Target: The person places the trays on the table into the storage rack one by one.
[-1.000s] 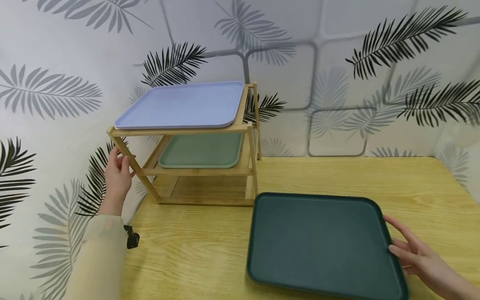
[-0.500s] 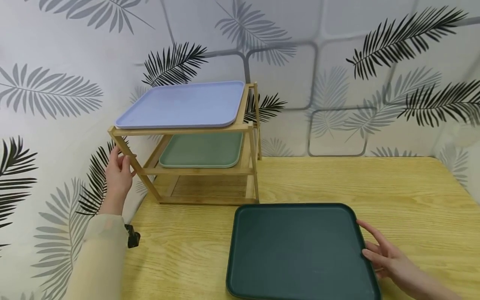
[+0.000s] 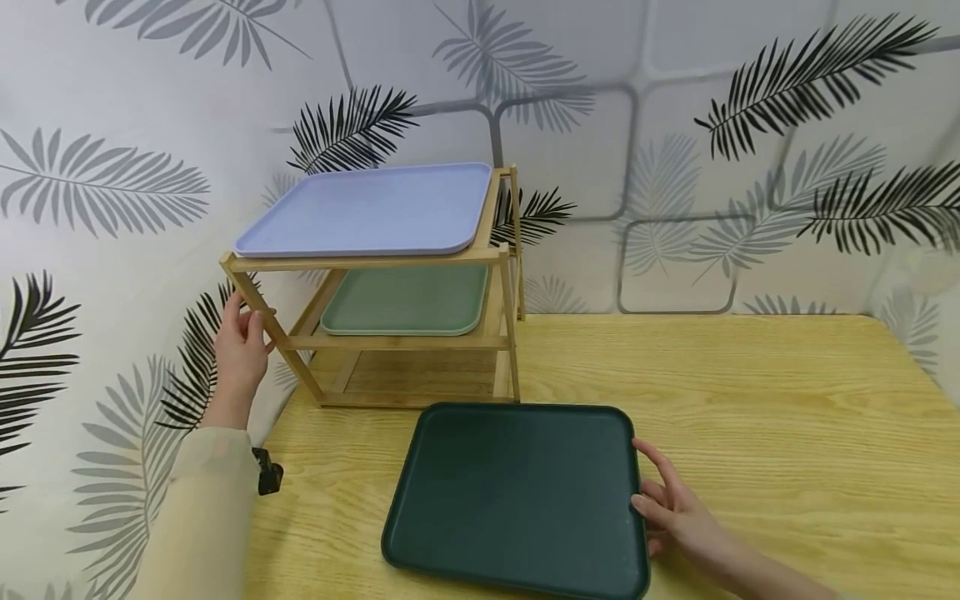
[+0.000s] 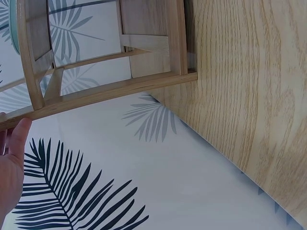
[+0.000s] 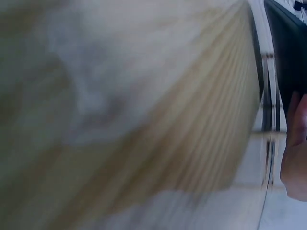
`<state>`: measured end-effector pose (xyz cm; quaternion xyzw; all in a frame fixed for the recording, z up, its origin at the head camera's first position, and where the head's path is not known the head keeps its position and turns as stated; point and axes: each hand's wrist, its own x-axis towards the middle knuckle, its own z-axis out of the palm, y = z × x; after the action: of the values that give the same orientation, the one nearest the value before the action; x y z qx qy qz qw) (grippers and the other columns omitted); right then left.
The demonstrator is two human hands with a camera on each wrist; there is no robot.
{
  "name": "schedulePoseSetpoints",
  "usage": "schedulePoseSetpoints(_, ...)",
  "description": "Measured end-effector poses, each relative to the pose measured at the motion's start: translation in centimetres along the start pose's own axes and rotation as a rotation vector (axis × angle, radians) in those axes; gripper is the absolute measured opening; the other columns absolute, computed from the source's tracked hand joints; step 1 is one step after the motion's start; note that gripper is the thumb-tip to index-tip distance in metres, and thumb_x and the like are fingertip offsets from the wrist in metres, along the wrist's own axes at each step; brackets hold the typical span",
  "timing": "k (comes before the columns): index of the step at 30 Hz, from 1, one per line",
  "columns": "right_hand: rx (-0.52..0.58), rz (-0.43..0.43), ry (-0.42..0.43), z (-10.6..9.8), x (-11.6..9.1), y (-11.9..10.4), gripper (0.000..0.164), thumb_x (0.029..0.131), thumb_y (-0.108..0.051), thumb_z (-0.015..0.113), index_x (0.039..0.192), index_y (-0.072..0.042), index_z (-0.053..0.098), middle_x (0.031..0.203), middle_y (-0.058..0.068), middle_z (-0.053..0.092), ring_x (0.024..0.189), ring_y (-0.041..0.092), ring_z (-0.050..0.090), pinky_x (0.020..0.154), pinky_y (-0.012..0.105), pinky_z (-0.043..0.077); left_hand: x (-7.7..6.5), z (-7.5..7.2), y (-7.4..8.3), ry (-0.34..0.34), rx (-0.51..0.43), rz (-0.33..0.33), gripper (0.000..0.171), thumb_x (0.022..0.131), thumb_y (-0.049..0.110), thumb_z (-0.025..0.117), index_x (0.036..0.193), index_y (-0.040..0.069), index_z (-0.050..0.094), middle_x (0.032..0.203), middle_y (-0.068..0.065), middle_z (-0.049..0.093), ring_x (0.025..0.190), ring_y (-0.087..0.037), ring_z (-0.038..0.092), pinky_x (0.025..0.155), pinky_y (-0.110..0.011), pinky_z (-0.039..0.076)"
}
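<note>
My right hand [image 3: 675, 508] grips the right edge of a dark green tray [image 3: 517, 500], thumb on top of the rim and other fingers at its side and beneath. In the right wrist view, the tray [image 5: 290, 52] shows edge-on above the wood tabletop, with part of the hand [image 5: 296, 158] at the frame's edge. At the left my left hand [image 3: 243, 346] holds the front left post of a three-tier wooden rack [image 3: 397, 342]. The left wrist view shows the thumb of that hand [image 4: 12, 167] against the slanted post [image 4: 110, 91].
A lavender tray [image 3: 367, 212] lies on the rack's top tier and a light green tray [image 3: 405, 300] on the middle one. The bottom tier [image 3: 420, 375] shows bare slats. Behind the wooden table [image 3: 750, 400] hangs a leaf-patterned backdrop [image 3: 675, 167].
The dark green tray, in my right hand, has moved left across the table to in front of the rack, turning slightly. My left hand stays on the post.
</note>
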<state>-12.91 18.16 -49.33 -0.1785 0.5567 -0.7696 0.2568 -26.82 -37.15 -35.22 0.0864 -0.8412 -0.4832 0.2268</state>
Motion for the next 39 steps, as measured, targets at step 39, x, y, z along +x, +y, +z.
schedulePoseSetpoints(39,-0.059,-0.009,0.328,10.2,16.3,2.3,0.068,0.099,0.008,0.043,0.154,-0.015,0.01,0.105,0.021,0.052,0.071,0.022,0.059,0.045,0.03,0.052,0.2,0.1,-0.2,0.013,0.045,0.021,0.044,0.107,0.023,0.033,0.151,0.027,0.032,0.124,-0.016,0.057,0.112,-0.026,0.053,0.07,-0.018,0.052)
